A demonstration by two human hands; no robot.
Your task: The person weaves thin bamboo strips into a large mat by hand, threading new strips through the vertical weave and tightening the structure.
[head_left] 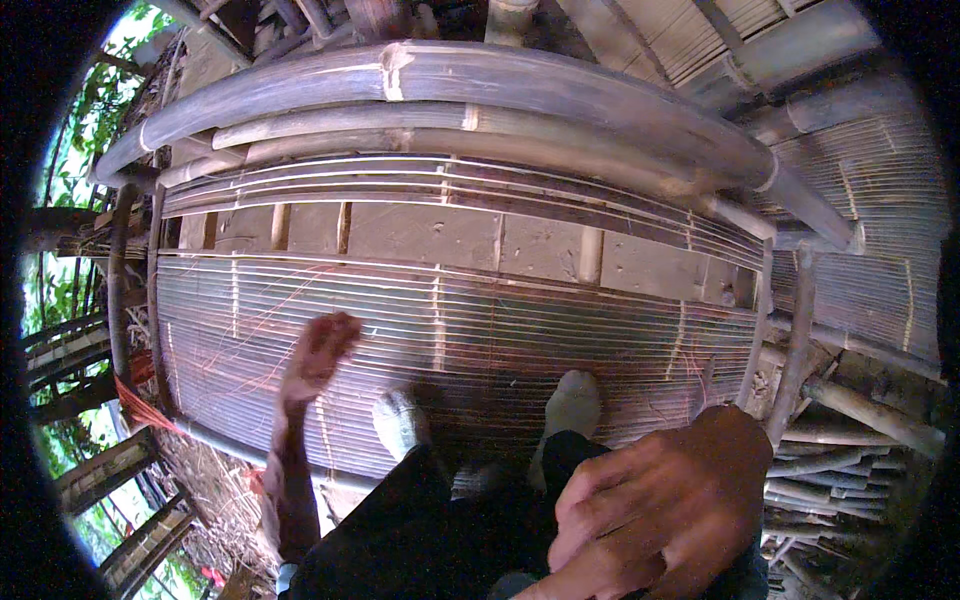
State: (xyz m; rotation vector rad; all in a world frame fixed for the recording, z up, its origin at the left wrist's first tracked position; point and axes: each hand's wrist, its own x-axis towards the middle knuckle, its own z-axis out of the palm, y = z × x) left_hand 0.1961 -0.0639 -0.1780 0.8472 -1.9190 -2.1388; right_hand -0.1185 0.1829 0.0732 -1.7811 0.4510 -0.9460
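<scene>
Head view, looking down on a slatted bamboo platform (pixel 540 335) that spreads across the middle, its thin strips running side to side and crossed by pale bindings (pixel 437 315). The left hand (pixel 328 350) is over the left-centre part of these slats, its fingers curled; blur hides the fingertips, so whether they pinch anything, or touch the strips, cannot be told. Thin orange strands (pixel 250 315) lie loosely over the slats to the left of that hand, and a thicker orange bundle (pixel 145 408) sits at the platform's left edge. The right hand (pixel 660 500) is large in the lower right, back uppermost, its fingers bent inward and their tips hidden; I cannot tell whether they hold something. Between the hands, two feet in pale socks (pixel 574 402) are on the platform, below dark trousers (pixel 430 530). Beyond the main slats, a long gap shows brown ground (pixel 400 232) and crosspieces (pixel 591 255), followed by a narrower band of strips (pixel 350 180) and a thick bamboo pole (pixel 560 75). Another slatted panel (pixel 850 220) stands at the upper right, stacked poles (pixel 840 490) lie at the lower right, and green foliage (pixel 75 165) shows along the left.
</scene>
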